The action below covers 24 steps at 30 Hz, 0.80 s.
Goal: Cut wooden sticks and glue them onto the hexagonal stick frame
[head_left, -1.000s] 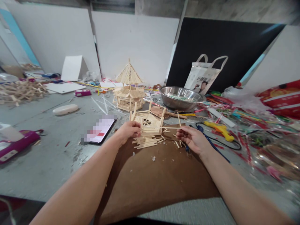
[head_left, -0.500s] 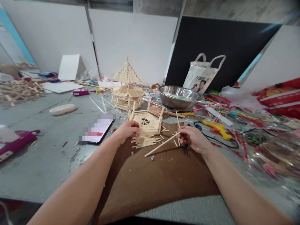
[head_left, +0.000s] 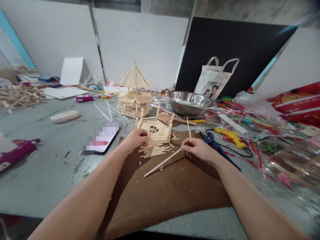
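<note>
Head cam: R hand (head_left: 196,148) pinched closed on one end of a wooden stick (head_left: 162,163), slanting over brown board (head_left: 162,200) at desk's (head_left: 65,143) front edge. L hand (head_left: 136,139), fingers curled, at near-left corner of hexagonal stick frame (head_left: 162,136) nr board's far edge; can't tell if gripping. Loose sticks (head_left: 155,151) just in front.

Bare forearms (head_left: 95,185) angled in toward each other
I see the left hand (head_left: 136,139) loosely curled, the right hand (head_left: 196,148) bent into a pinch, the two apart
</note>
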Available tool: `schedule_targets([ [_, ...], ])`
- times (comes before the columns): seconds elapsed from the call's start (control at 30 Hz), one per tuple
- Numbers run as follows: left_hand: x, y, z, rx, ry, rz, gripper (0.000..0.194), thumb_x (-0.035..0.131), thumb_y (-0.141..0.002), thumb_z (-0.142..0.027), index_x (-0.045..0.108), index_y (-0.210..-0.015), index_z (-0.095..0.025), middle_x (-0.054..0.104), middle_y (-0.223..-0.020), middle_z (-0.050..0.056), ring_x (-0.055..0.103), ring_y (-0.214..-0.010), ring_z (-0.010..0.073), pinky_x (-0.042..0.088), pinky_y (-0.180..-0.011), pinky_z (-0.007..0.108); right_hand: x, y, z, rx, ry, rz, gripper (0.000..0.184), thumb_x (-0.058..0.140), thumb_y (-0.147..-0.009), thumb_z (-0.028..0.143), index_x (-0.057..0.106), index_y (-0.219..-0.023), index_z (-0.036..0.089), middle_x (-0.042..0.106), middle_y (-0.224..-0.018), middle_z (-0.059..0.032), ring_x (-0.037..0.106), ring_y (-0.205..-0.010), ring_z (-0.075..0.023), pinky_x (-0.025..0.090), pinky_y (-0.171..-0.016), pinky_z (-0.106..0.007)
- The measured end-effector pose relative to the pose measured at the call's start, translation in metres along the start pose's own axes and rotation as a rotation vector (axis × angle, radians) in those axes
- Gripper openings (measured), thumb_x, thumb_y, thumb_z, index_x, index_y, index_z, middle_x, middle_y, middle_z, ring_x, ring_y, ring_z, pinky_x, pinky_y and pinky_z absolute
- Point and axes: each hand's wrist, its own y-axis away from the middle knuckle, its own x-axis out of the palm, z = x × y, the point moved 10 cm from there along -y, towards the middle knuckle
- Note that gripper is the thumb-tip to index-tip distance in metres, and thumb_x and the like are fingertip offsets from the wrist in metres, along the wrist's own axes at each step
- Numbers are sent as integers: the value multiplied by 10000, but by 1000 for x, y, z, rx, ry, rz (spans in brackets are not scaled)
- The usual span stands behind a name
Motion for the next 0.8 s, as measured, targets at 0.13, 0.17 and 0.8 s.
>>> schedule_targets([
  [0.13,-3,0,1,0,-67,-42,80,550,-598,-156,482,-637,-145,496,-499,-35,483,-463,67,437,-514,209,-1,-1,5,-53,133,-44,195,564,-646,357,555,-693,168,477,-409,52,414,-347,-58,295,-336,-156],
  [0.17,-4,0,1,-1,-89,-58,83,551,-596,-165,485,-643,-147,494,-495,-34,482,-460,72,433,-506,210,-2,-1,7,-71,145,-56,195,569,-641,357,560,-684,167,481,-415,50,416,-352,-58,291,-341,-158],
  [0.8,65,65,-82,589,-1041,-173,271,381,-761,-395,548,-825,-192,564,-829,66,479,-834,208,344,-725,291,4,4,23,-141,-277,-183,215,581,-648,296,495,-804,176,530,-573,51,442,-392,-40,322,-368,-157],
])
